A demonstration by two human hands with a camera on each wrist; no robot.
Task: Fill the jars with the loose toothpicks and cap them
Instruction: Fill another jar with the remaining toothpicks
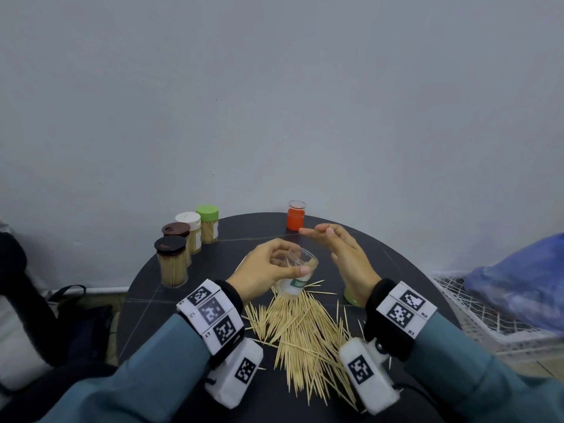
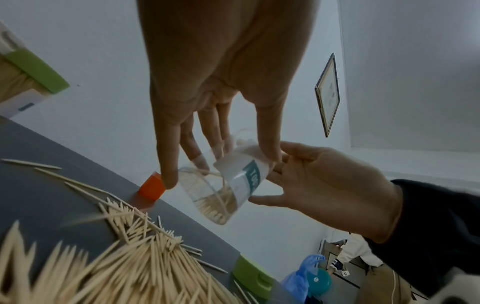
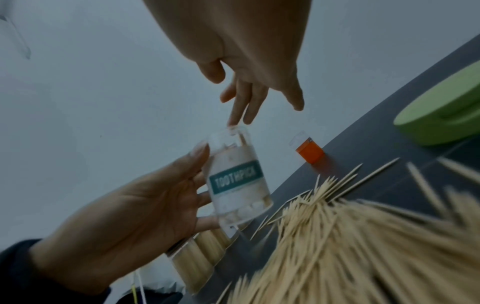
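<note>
Toothpicks (image 1: 308, 337), thin pale wooden slivers with pointed ends, lie in a loose fanned heap on the near half of a round, dark grey matte table (image 1: 195, 270). Above the far end of the heap, the left hand (image 1: 268, 270) grasps a clear plastic cylindrical jar (image 1: 297, 274) with a white paper label and a teal band printed "TOOTHPICK". Its thumb and fingers wrap the jar's smooth wall. The jar is tilted and uncapped, with its open mouth pointing away toward the far edge, and a small bundle of toothpicks rests inside. The right hand (image 1: 341, 254) hovers just beside the jar's mouth, released, fingers straight and close together, grasping nothing; whether a fingertip touches the rim cannot be told.

Along the left edge of the table stand four upright clear jars packed with toothpicks: two with dark brown round caps (image 1: 170, 246), one with a white cap (image 1: 188, 220), and one with a light green cap (image 1: 207, 212). Near the far edge stands a small clear jar with orange-red contents (image 1: 295, 215), uncapped. A loose light green plastic lid (image 1: 351, 297) lies on the table toward the right edge, partly hidden behind the right wrist. Both wrists wear black bands with white blocks bearing black square patterns.
</note>
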